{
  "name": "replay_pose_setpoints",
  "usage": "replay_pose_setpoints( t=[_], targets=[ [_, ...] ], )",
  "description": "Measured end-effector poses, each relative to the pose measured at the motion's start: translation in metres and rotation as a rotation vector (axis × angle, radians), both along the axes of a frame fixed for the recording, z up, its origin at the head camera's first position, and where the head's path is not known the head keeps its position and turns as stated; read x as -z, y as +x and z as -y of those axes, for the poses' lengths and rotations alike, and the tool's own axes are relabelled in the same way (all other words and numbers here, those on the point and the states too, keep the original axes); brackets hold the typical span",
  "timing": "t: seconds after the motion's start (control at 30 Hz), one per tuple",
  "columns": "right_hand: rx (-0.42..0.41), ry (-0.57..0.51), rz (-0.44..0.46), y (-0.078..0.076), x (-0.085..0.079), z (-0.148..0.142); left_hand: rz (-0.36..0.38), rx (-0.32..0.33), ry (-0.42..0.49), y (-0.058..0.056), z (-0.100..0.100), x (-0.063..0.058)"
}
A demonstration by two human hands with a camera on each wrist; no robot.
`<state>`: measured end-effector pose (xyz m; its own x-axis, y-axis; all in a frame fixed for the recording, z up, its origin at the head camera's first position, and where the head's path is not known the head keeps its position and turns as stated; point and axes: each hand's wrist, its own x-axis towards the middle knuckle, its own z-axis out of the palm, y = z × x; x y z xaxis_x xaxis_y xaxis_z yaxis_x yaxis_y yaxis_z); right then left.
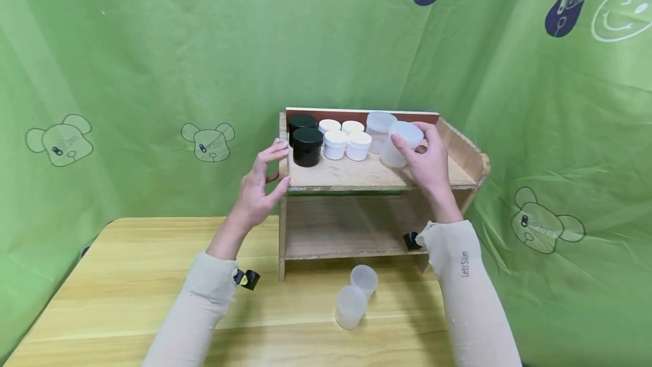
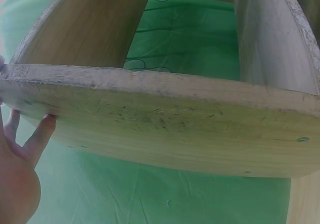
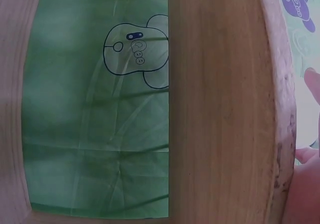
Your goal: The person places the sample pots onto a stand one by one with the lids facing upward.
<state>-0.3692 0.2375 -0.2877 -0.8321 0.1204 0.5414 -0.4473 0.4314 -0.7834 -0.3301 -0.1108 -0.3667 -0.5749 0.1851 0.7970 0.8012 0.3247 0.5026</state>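
Note:
A small wooden shelf unit [image 1: 351, 177] stands on the table. My left hand [image 1: 257, 188] rests fingertips and thumb against its left side panel; the left wrist view also shows those fingers [image 2: 41, 136] touching the panel [image 2: 165, 129]. With my right hand [image 1: 428, 160] I grip a translucent plastic jar [image 1: 393, 154] from its right side, at the front right of the top shelf. Behind it is another translucent jar [image 1: 378, 129]. To their left are several white jars [image 1: 335, 145] and two black jars [image 1: 307, 149]. In the right wrist view the right hand [image 3: 306, 189] shows only at the edge.
Two more translucent jars [image 1: 351, 306] stand on the wooden table [image 1: 127, 293] in front of the shelf unit. The unit's raised right side [image 1: 466, 149] borders the top shelf. Green printed fabric [image 1: 153, 61] hangs behind and at both sides.

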Motion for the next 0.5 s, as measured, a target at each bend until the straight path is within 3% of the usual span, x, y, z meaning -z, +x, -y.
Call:
replay_pose_setpoints(
  t=[0.5],
  targets=[
    [-0.005, 0.083, 0.034, 0.0058, -0.0002, 0.0043, 0.008, -0.007, 0.003, 0.0006, -0.0006, 0.0005]
  ],
)
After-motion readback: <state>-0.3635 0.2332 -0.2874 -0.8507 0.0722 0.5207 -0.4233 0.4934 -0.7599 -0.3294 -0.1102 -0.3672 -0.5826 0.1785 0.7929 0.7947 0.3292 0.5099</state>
